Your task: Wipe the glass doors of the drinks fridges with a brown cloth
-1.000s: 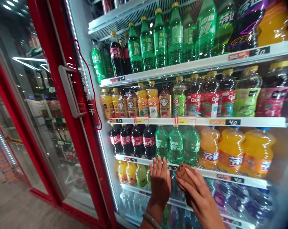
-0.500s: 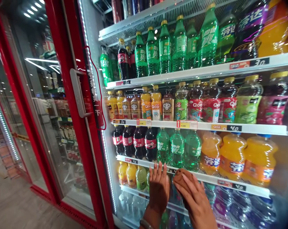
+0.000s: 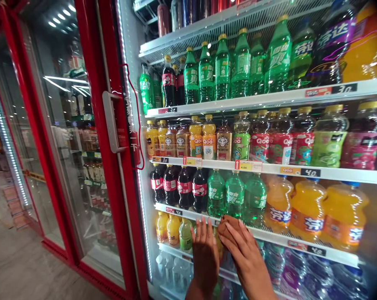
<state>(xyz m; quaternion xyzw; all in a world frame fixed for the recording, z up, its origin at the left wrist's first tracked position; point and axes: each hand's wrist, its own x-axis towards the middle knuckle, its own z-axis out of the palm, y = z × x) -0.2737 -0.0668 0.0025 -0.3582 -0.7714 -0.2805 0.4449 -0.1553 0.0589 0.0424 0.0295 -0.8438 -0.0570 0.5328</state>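
My right hand presses a folded brown cloth under its fingers, in front of the shelf edge below the green soda bottles. Just to its left, my left hand is raised with fingers stretched out, holding nothing. It appears to rest flat against the glass of the drinks cooler, though the contact itself is hard to make out. Behind the hands, part of the lower shelf and its bottles is hidden. Left of my left hand stand yellow juice bottles and a pale green bottle.
A red door frame with a white handle stands to the left. Shelves of cola bottles, orange soda bottles and Qoo drinks fill the cooler. The grey floor shows at lower left.
My right hand and the cloth have slid left, closer to my left hand. My left hand has shifted slightly left and down against the shelves. The view has moved a little.
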